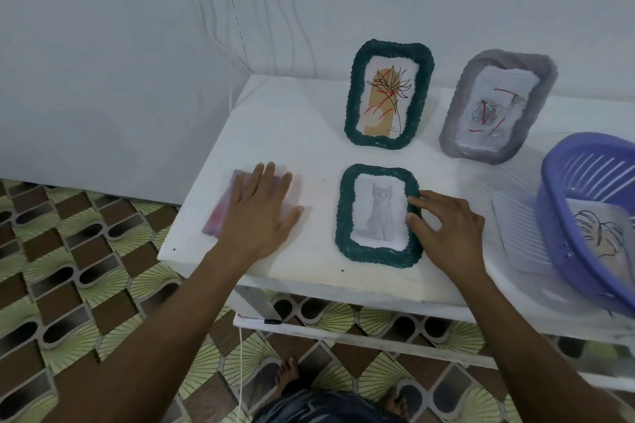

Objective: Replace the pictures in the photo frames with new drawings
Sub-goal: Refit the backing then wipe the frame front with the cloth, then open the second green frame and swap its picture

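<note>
A dark green woven frame (347, 216) with a grey cat picture lies flat near the table's front edge. My right hand (446, 233) touches its right border with spread fingertips, not gripping it. My left hand (259, 213) rests flat, fingers apart, on a pinkish sheet (220, 213) lying at the table's left. Behind, a second green frame (388, 94) with a plant drawing stands upright. Beside it, a grey frame (498, 106) with a rose sketch leans back.
A purple plastic basket (563, 203) at the right holds a leaf drawing (598, 233), with a white ribbed sheet (515, 233) under its left side. The white table (292, 120) stands in a wall corner. White cables hang down the wall. Patterned floor and my feet lie below.
</note>
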`<state>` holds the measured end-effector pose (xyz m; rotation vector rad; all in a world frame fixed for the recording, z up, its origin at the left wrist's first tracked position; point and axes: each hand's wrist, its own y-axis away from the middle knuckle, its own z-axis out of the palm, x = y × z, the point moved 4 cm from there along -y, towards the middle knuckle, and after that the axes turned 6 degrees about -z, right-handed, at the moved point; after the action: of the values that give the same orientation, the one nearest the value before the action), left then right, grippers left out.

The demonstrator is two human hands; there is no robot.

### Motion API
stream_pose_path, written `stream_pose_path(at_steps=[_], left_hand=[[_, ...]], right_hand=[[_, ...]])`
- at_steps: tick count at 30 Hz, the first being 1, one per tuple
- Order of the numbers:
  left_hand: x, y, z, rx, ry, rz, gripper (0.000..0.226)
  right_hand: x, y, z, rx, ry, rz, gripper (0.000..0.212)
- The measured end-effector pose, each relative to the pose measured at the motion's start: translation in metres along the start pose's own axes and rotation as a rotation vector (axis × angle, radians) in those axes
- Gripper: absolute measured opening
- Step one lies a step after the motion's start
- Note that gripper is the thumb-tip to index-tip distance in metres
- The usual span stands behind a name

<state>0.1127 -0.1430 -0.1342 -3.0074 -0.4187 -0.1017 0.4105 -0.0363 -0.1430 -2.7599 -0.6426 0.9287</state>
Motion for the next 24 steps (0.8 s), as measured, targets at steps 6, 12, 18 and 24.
stream_pose_path(at_steps=[6,12,18,24], left_hand=[[0.086,-0.016,0.014,-0.153,0.439,0.140,0.064],[0.096,-0.026,0.001,-0.024,1.037,-0.063,0.040],[0.082,-0.043,-0.036,-0.148,1.465,-0.153,0.049],[0.052,-0.065,-0.062,-0.234,1.565,-0.089,0.042]], right_hand=[[-0.002,0.000,-0.003,-0.001,-0.020,-0.025,0.028],[-0.004,-0.007,-0.007,0.002,-0.436,0.156,0.034],[-0.032,-0.039,-0.030,0.049,-0.797,0.231,0.028],[-0.077,-0.082,-0.039,-0.071,-0.967,0.051,0.027]])
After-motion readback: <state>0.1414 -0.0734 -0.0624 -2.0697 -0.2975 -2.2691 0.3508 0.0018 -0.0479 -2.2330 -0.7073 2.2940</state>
